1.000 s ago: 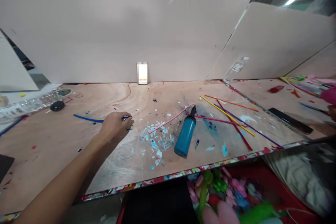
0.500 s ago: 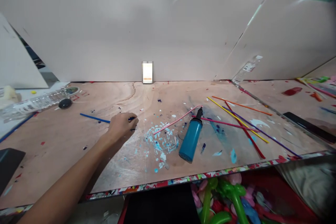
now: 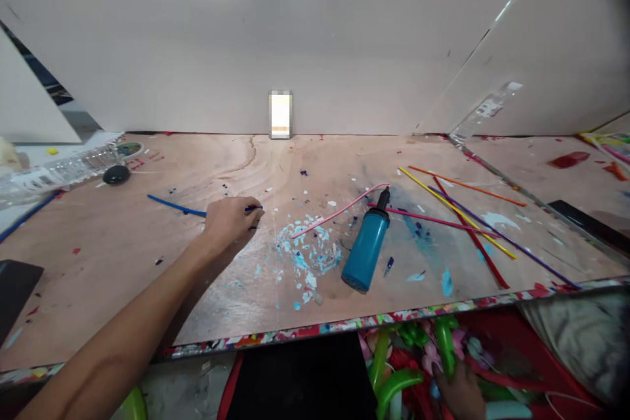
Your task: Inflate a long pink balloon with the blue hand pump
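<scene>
My left hand [image 3: 233, 220] rests on the paint-flecked wooden table [image 3: 113, 289], its fingers closed around a limp blue modelling balloon [image 3: 172, 204]. One end of that balloon sticks out to the left, and a bit of blue shows by the fingertips. Low on the right, below the table edge, my right hand [image 3: 459, 388] is among inflated twisted balloons. Its fingers close on the lower end of a green balloon [image 3: 445, 344]; the hand's lower part is cut off by the frame. A blue hand pump [image 3: 365, 252] lies on the table, with a pink limp balloon [image 3: 339, 213] near its nozzle.
Limp yellow, orange, red and purple balloons [image 3: 502, 271] lie crossed at right. A phone-like black object [image 3: 590, 226] is beyond them. Plastic bottles [image 3: 485, 111] lie right and left. A black round object [image 3: 117, 175] sits at left. A bright blurred rectangle [image 3: 280, 115] leans on the white panel.
My right hand has come into view in the balloon pile below the table, and the green balloons there have shifted. My left hand stays on the blue balloon. The view has tilted downward.
</scene>
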Available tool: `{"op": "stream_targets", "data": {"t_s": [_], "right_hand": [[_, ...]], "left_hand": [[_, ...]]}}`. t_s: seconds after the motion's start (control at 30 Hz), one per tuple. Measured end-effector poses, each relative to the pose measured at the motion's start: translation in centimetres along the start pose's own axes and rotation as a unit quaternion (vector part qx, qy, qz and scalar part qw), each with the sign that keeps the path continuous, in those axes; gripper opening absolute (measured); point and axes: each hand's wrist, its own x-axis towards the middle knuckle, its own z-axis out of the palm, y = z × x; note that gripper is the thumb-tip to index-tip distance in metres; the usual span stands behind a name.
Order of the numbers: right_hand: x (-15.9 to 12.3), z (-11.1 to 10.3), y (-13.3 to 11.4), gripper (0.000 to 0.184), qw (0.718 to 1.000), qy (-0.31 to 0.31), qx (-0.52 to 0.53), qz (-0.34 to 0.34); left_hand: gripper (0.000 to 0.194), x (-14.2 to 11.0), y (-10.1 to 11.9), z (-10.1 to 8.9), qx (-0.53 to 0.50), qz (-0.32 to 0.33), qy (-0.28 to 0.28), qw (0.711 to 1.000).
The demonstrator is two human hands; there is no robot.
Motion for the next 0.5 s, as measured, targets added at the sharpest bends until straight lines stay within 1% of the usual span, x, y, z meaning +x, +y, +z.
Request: {"op": "stream_targets", "data": {"t_s": [0.07,0.1,0.13,0.17,0.2,0.27,0.3,0.33,0.37,0.43,0.47,0.5], "right_hand": [[1.7,1.7,-1.4,0.039,0.999,0.002,0.029,0.014],[2.4,2.3,-2.7,0.040,0.999,-0.018,0.052,-0.003],[2.7,2.4,-4.4,0.040,0.996,-0.050,0.072,-0.028],[2.8,2.0,-6.4,0.039,0.990,-0.100,0.085,-0.055],[2.5,1.1,-8.7,0.038,0.981,-0.151,0.098,-0.074],[1.7,-2.0,-13.6,0.033,0.955,-0.245,0.108,-0.127],[1.5,-4.0,-16.1,0.027,0.945,-0.275,0.090,-0.155],[1.6,-5.9,-18.5,0.026,0.941,-0.283,0.062,-0.174],[2.2,-7.7,-20.7,0.032,0.952,-0.241,0.038,-0.185],[5.2,-10.4,-24.3,0.056,0.979,-0.088,-0.031,-0.179],[7.4,-11.2,-25.7,0.068,0.984,0.000,-0.083,-0.156],[9.8,-11.7,-26.6,0.076,0.980,0.065,-0.132,-0.131]], "left_hand": [[0.032,-0.2,0.3,0.1,-0.006,0.005,0.001,1.000],[0.033,-0.3,0.5,0.1,-0.011,0.008,0.002,1.000],[0.034,-0.4,0.6,0.2,-0.017,0.013,0.005,1.000],[0.035,-0.5,0.8,0.2,-0.023,0.018,0.009,1.000],[0.035,-0.6,0.9,0.3,-0.029,0.023,0.013,0.999],[0.035,-0.6,1.1,0.4,-0.038,0.033,0.016,0.999],[0.034,-0.7,1.1,0.4,-0.042,0.035,0.014,0.998],[0.032,-0.7,1.1,0.4,-0.046,0.037,0.009,0.998],[0.031,-0.7,1.2,0.3,-0.052,0.041,0.003,0.998],[0.028,-0.7,1.2,0.2,-0.067,0.055,-0.006,0.996],[0.027,-0.7,1.2,0.2,-0.077,0.063,-0.008,0.995],[0.026,-0.8,1.1,0.1,-0.087,0.071,-0.010,0.994]]}}
